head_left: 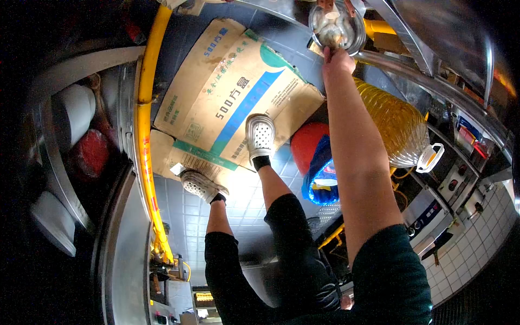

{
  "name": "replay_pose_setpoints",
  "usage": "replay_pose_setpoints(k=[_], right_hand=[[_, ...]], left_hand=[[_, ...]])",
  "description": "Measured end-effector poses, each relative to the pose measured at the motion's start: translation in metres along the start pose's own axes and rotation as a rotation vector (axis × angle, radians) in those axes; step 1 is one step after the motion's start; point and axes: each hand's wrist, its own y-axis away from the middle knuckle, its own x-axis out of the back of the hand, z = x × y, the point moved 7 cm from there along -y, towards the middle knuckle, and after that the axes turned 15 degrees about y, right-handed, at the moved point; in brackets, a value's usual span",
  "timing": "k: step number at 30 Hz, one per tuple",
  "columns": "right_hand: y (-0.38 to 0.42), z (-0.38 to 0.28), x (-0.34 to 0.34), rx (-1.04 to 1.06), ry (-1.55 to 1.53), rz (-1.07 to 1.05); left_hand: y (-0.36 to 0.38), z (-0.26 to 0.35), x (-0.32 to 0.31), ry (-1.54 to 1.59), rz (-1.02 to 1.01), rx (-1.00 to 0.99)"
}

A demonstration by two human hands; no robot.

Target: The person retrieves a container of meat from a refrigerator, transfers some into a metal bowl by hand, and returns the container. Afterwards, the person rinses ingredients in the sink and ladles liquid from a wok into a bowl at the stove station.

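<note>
Gripping the bowl [358,33] at its near rim with the fingers of your right hand [339,62], you seem to steady it beside the rail [422,75] while keeping clear of its contents [336,31]; your left hand's state can't be told, being out of view.

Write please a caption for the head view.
Right hand at the rim of a metal bowl, flattened cardboard underfoot.

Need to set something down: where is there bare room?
The flattened cardboard lies bare beyond the shoes, beside the yellow pipe; tiled floor shows between the legs. Crowded around the right arm: red container, blue bag, bottle of yellow liquid, and the metal bowl at the right hand.
</note>
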Motion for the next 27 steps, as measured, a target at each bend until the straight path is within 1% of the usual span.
replay_pose_setpoints(k=[3, 4, 7, 10, 13, 17, 23, 27], right_hand=[[-0.005, -0.008, -0.004, 0.029, -0.112, -0.062], [-0.006, -0.009, -0.004, 0.018, -0.149, -0.042], [-0.031, -0.003, -0.009, -0.005, -0.128, -0.059], [-0.012, -0.011, -0.008, 0.005, -0.11, -0.015], [-0.013, -0.009, -0.009, 0.006, -0.127, -0.024], [-0.018, -0.004, -0.012, 0.005, -0.034, 0.035], [-0.028, -0.011, -0.014, 0.022, 0.098, 0.016], [-0.041, -0.023, -0.019, 0.082, 0.336, -0.016]], left_hand=[[-0.001, -0.003, 0.003, 0.0, 0.001, 0.011], [-0.001, -0.005, 0.002, -0.001, -0.003, 0.013], [-0.002, -0.008, 0.003, -0.002, 0.001, 0.02], [-0.005, -0.009, 0.004, -0.004, -0.001, 0.025], [-0.007, -0.01, 0.005, 0.008, 0.0, 0.035], [-0.011, -0.015, 0.01, 0.02, 0.001, 0.051], [-0.016, -0.022, 0.021, 0.035, 0.005, 0.067], [-0.02, -0.029, 0.028, 0.045, 0.008, 0.079]])
